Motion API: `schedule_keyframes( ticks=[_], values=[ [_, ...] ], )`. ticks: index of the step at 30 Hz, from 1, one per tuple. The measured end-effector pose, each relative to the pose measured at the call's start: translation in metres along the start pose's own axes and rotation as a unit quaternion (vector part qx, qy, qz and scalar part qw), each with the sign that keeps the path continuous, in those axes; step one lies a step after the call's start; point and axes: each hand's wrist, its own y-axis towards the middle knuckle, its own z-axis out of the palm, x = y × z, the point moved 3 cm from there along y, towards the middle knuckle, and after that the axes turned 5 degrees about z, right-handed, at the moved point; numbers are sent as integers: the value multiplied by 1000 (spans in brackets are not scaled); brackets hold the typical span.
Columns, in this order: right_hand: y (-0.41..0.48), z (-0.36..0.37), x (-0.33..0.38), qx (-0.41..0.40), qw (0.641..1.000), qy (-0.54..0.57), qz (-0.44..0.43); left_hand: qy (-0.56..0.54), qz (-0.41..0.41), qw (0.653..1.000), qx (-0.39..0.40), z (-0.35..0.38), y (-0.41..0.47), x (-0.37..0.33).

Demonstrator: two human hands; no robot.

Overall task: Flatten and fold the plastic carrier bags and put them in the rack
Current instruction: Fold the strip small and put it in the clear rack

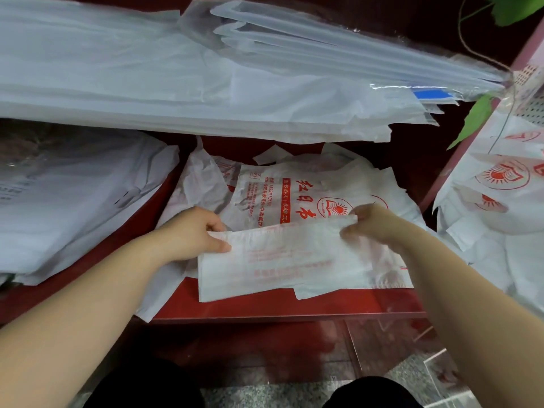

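Head view: the folded carrier bag (282, 257) stretches between the left hand (194, 234), pinching its left edge, and the right hand (372, 222), pinching its upper right corner.

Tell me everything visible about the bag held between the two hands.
The bag is thin white, slightly translucent plastic with faint red print showing through. It is folded into a flat wide band, lightly creased, lying over the red shelf and other printed bags. The left hand pinches its left edge, thumb on top; the right hand pinches its upper right corner.
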Motion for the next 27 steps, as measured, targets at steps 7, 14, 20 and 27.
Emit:
schedule_keyframes(
  ticks=[7, 14, 20, 27],
  values=[
    [17, 12, 69, -175, 948, -198, -177, -166, 65, 984, 11, 39, -60, -2],
    [12, 46, 74, -196, 917, -236, -256, -24, 78, 994, 69, 61, -79, -4],
    [-57, 60, 13, -176, 927, -34, -330, 99, 148, 984, 0, 71, -79, -16],
    [-109, 95, -40, -98, 908, -43, -406, 192, 242, 932, -190, 89, -74, -20]
  ],
)
